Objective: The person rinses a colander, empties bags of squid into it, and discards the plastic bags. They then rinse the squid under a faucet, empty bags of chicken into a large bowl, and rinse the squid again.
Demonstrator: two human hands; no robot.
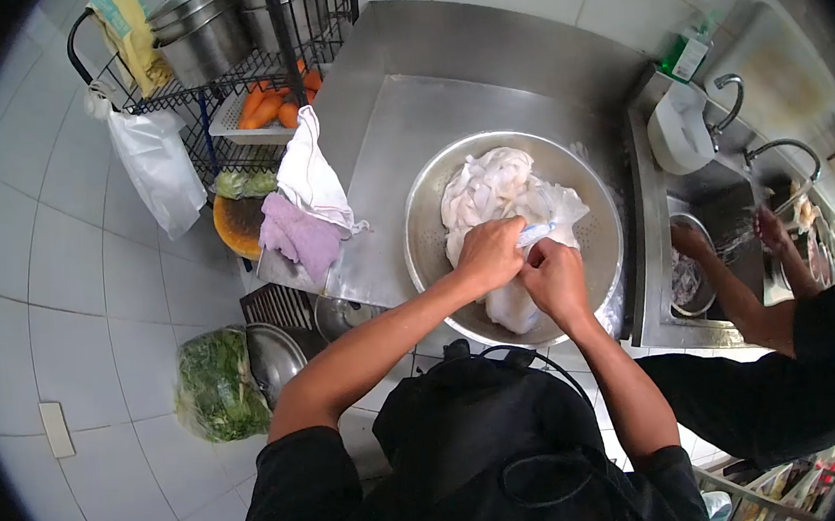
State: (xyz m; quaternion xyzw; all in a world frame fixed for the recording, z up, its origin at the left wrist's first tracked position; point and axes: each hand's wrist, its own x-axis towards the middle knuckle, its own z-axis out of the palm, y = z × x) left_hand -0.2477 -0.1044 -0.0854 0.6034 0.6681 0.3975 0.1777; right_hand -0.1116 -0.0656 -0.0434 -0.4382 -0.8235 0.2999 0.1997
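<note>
A large metal colander (pixel 419 243) stands on the steel counter in front of me. In it lies a pale, pinkish-white heap of soft, folded pieces (pixel 490 175). Clear plastic bag (pixel 565 208) film spreads over the right part of the heap. My left hand (pixel 493 251) is closed in a fist on the gathered plastic, with a bit of blue and white showing beside the thumb. Close against it, my right hand (pixel 552 273) pinches the same plastic, its fingertips partly hidden. Both hands are over the colander's near half.
At the right, a co-worker's hands (pixel 695 240) work at the sink (pixel 645 269) under running water. Purple and white cloths (pixel 302 233) hang at the counter's left edge. A wire rack (pixel 264 74) with pots and carrots stands behind them. Bagged greens (pixel 218 385) are lower left.
</note>
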